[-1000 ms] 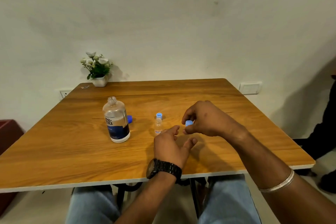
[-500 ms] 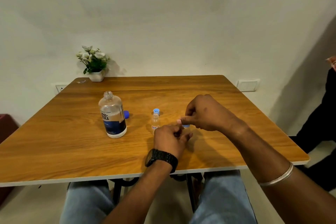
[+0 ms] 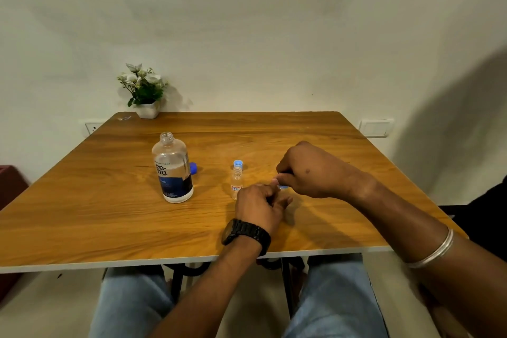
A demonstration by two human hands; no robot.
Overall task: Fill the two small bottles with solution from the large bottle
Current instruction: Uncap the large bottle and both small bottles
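The large bottle (image 3: 172, 170) stands uncapped on the table (image 3: 82, 200), part full, so likely heavy and slick; grip it round the labelled waist. One small bottle (image 3: 236, 182) stands open beside it, light and tippy. Left hand (image 3: 259, 207) curls round something hidden, probably the second; right hand (image 3: 310, 170) fingers pinch a blue cap (image 3: 282, 187)

Head view, facing down, table (image 3: 82, 214) near
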